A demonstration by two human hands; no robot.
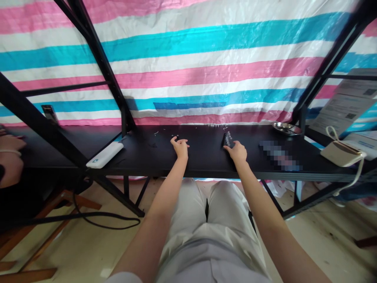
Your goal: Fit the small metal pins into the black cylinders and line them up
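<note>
My left hand (180,147) is over the black table (203,161), with its fingers apart. Close by its fingertips lie a few tiny dark pieces (175,136), too small to name. To the right, my right hand (237,151) rests with thumb and fingers spread at the near end of a short row of small grey, see-through pieces (228,138). A narrow black strip (224,139) stands along the left side of that row. Whether the thumb touches the row, I cannot tell.
Small white bits (213,125) lie along the table's back edge. A white oblong device (105,155) sits at left. Toward the right are a shiny metal dish (287,128), a blurred patch (279,155) and a cream pouch (341,152). Black frame posts (108,74) rise behind. Another person's hand (10,157) shows far left.
</note>
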